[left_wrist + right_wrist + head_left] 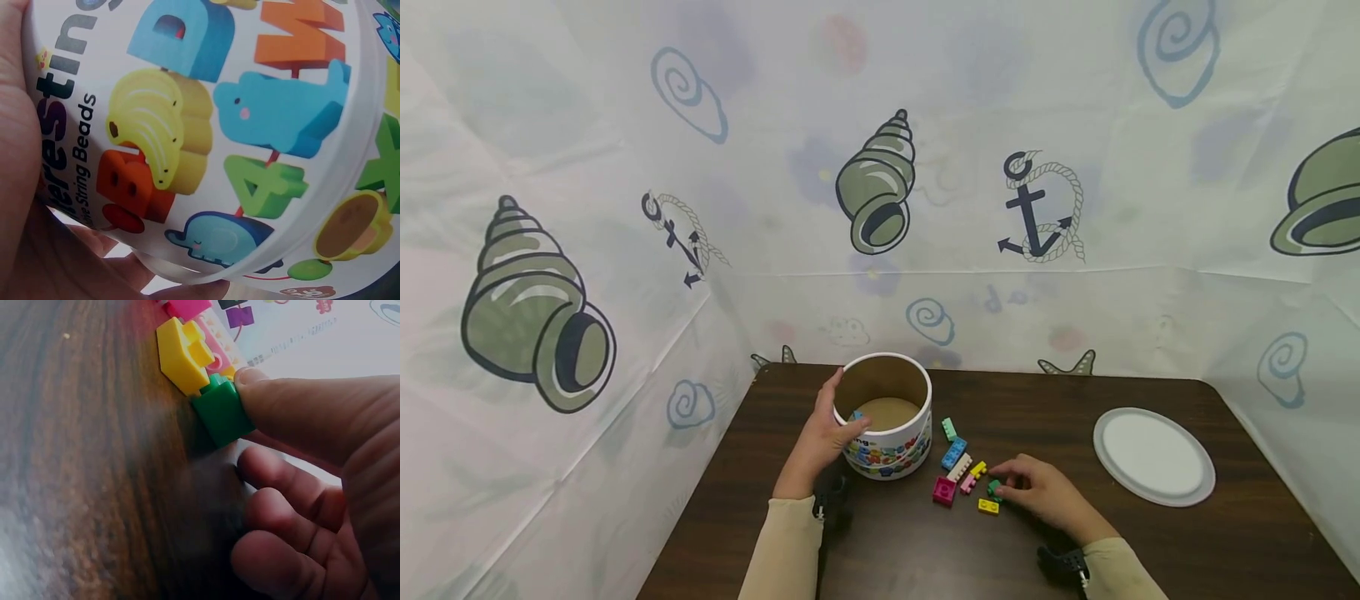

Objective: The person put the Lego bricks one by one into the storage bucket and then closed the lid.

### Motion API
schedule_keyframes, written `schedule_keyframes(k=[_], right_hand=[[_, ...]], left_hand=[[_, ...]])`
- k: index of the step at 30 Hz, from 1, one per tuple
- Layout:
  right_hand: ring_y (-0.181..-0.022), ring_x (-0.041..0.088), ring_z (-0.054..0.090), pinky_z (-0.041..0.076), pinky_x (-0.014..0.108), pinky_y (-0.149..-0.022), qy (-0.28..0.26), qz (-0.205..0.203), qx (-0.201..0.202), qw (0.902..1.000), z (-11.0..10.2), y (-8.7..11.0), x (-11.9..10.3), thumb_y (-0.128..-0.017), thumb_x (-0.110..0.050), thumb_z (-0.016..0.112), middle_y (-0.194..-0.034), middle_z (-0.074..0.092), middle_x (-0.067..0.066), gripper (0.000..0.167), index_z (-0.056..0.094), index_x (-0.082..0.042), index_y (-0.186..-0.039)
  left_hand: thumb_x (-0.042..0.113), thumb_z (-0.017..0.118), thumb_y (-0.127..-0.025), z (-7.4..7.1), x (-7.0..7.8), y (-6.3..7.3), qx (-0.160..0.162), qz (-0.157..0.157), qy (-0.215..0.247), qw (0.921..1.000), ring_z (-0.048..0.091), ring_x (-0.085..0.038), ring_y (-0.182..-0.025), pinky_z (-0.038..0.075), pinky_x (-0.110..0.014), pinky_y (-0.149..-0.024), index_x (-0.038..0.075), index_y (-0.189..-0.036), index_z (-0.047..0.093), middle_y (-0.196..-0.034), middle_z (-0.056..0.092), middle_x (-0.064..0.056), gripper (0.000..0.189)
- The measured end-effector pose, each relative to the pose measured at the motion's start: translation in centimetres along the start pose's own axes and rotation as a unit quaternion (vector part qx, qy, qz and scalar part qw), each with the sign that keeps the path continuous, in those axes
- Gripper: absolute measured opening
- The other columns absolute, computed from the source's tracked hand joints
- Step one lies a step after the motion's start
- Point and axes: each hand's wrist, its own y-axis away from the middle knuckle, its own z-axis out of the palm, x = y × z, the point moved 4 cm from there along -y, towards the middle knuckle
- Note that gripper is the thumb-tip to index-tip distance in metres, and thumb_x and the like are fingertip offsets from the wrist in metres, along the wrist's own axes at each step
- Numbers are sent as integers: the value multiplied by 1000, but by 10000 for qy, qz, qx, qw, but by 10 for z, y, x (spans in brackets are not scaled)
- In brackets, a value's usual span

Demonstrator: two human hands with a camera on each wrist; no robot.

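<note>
My left hand [816,442] grips the side of a round white tub [891,458], thumb over its rim. Printed letters and animals cover the tub's wall, filling the left wrist view. A small blue piece [857,414] shows inside it. With thumb and index finger, my right hand [1045,493] pinches a green toy brick [224,414] low over the table; its other fingers are curled. Close by lie a yellow brick [988,507], a magenta brick [943,492], a pink brick [967,484], another yellow brick [978,469], a white brick [959,467], a blue brick [954,453] and a mint-green brick [949,429].
A round white lid [1153,457] lies flat at the right of the dark wooden table [1015,408]. Behind the table and at its sides hangs a pale cloth [970,208] printed with shells and anchors.
</note>
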Motion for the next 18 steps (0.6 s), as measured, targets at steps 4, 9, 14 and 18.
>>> schedule_keyframes(k=[4,9,14,18], right_hand=[[-80,4,57,48,26,-69,165,-120,-94,9997,2,0,-2,-102,-39,77,-95,64,-8,19,80,-28,-117],[-79,4,56,48,26,-68,193,-156,-21,9997,2,0,-1,-102,-39,77,-98,64,-8,11,74,-31,-108],[-76,6,54,47,26,-66,119,-49,235,9996,1,0,0,-101,-36,78,-100,64,-8,13,68,-30,-108],[-68,11,54,51,29,-56,-614,93,309,9976,-2,1,5,-104,-26,76,-97,62,3,22,63,-19,-120]], left_hand=[[31,86,-95,0,0,0,-7,18,-6,10000,39,-54,-154,38,-70,-121,25,-176,14,-180,18,-19,108],[25,84,-96,1,1,1,3,30,9,10000,40,-54,-153,39,-70,-121,23,-176,15,-179,19,-21,106],[28,86,-95,1,0,0,-1,-5,9,10000,40,-53,-153,39,-70,-121,25,-176,14,-179,19,-19,108],[33,87,-95,1,0,0,3,-25,-11,10000,40,-53,-153,39,-70,-121,27,-176,14,-180,19,-18,110]])
